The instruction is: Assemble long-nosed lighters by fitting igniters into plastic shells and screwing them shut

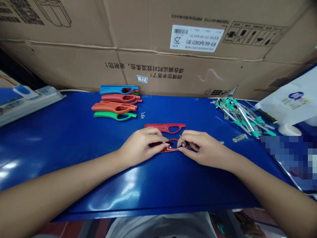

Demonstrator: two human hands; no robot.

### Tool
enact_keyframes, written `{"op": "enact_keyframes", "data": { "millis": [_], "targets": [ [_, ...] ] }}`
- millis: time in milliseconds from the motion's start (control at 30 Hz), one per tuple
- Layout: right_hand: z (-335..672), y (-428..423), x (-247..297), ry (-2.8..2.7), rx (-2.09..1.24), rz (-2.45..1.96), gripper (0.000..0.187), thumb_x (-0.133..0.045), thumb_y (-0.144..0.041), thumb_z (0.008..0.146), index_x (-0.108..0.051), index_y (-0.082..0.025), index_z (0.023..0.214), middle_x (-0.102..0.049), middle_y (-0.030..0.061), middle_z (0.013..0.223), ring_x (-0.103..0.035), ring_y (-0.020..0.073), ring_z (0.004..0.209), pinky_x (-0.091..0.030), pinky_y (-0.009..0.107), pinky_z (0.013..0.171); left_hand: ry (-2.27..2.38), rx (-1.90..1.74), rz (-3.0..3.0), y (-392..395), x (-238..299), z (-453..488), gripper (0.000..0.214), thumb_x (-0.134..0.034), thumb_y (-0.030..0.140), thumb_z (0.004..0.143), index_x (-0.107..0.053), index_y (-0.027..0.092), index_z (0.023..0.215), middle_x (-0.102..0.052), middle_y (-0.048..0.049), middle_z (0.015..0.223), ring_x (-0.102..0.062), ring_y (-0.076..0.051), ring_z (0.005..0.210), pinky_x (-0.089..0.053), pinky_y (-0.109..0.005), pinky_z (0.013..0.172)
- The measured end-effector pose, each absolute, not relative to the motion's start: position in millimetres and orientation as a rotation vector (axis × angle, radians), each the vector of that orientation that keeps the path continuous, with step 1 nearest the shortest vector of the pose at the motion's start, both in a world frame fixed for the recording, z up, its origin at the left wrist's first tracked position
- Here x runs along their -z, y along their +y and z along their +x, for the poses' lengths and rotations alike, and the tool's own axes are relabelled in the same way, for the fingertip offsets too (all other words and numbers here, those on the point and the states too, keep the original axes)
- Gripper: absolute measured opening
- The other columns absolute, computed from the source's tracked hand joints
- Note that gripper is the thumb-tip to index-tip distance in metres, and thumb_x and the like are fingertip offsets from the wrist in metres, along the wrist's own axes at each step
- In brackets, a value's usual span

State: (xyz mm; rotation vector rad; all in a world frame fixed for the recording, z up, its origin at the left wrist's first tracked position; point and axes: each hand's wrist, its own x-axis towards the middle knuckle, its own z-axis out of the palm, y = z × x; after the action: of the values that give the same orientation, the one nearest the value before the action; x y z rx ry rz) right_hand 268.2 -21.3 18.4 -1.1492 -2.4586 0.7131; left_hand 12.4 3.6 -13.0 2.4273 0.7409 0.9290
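A red lighter casing half (164, 150) lies between my hands on the table, with thin wires (173, 148) along its inner side. My left hand (145, 145) is over its left end, thumb and forefinger pinched at a small black part (171, 143) by the handle loop. On the other side, my right hand (201, 147) has its fingers curled together at the casing's right end; what they grip is mostly hidden. Just beyond my hands rests a second red casing half (163, 127), its handle loop pointing right.
Assembled-looking lighter casings (114, 107) in blue, red, orange and green are stacked at back left. Several metal lighter tubes with green parts (244, 115) lie at right, near a screwdriver (266, 115) and a clear small piece (239, 138). A cardboard box (153, 56) walls the back; a power strip (29, 100) is far left.
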Motion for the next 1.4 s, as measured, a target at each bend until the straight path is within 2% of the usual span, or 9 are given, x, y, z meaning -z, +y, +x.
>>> {"op": "enact_keyframes", "data": {
  "millis": [600, 767, 1000, 1200, 1400],
  "targets": [
    [267, -20, -17, -2.457, -0.694, -1.157, 0.007, -0.059, -0.019, 0.094, -0.064, -0.021, 0.089, -0.06, -0.0008, 0.081, -0.049, 0.0108, 0.065, -0.036, 0.025, 0.062, 0.695, -0.983, 2.555, 3, 15, 13, 0.014, -0.068, 0.025, 0.096, -0.078, 0.019, 0.102, -0.076, -0.0045, 0.092, -0.071, -0.014, 0.081, -0.055, -0.026, 0.075],
    [266, -20, -15, -2.42, -0.713, -1.17, 0.008, -0.059, -0.018, 0.094, -0.065, -0.021, 0.089, -0.062, -0.001, 0.081, -0.05, 0.0103, 0.065, -0.036, 0.024, 0.062, 0.7, -0.931, 2.643, 0, 12, 14, 0.017, -0.064, 0.026, 0.098, -0.078, 0.018, 0.105, -0.076, -0.0049, 0.093, -0.07, -0.016, 0.082, -0.054, -0.027, 0.074],
    [269, -18, -14, -2.396, -0.702, -1.193, 0.008, -0.059, -0.02, 0.094, -0.066, -0.02, 0.09, -0.062, -0.0012, 0.082, -0.039, 0.0084, 0.055, -0.033, 0.024, 0.057, 0.668, -0.77, 2.828, -6, 2, 13, 0.027, -0.051, 0.023, 0.102, -0.076, 0.018, 0.112, -0.075, -0.0088, 0.099, -0.069, -0.018, 0.085, -0.053, -0.03, 0.072],
    [272, -18, -14, -2.384, -0.698, -1.184, 0.008, -0.058, -0.019, 0.094, -0.065, -0.02, 0.089, -0.062, -0.0007, 0.081, -0.041, 0.0081, 0.055, -0.033, 0.023, 0.055, 0.708, -0.618, 3.085, -17, -5, 15, 0.03, -0.053, 0.03, 0.101, -0.073, 0.011, 0.112, -0.074, -0.0115, 0.102, -0.069, -0.023, 0.086, -0.051, -0.036, 0.072],
    [275, -17, -18, -2.383, -0.707, -1.194, 0.008, -0.059, -0.019, 0.094, -0.066, -0.019, 0.089, -0.063, -0.0009, 0.079, -0.042, 0.0072, 0.053, -0.034, 0.024, 0.056, 0.799, -0.554, 3.145, -22, -2, 17, 0.032, -0.049, 0.029, 0.104, -0.07, 0.01, 0.118, -0.073, -0.0113, 0.107, -0.069, -0.025, 0.091, -0.053, -0.038, 0.072]
  ]
}}
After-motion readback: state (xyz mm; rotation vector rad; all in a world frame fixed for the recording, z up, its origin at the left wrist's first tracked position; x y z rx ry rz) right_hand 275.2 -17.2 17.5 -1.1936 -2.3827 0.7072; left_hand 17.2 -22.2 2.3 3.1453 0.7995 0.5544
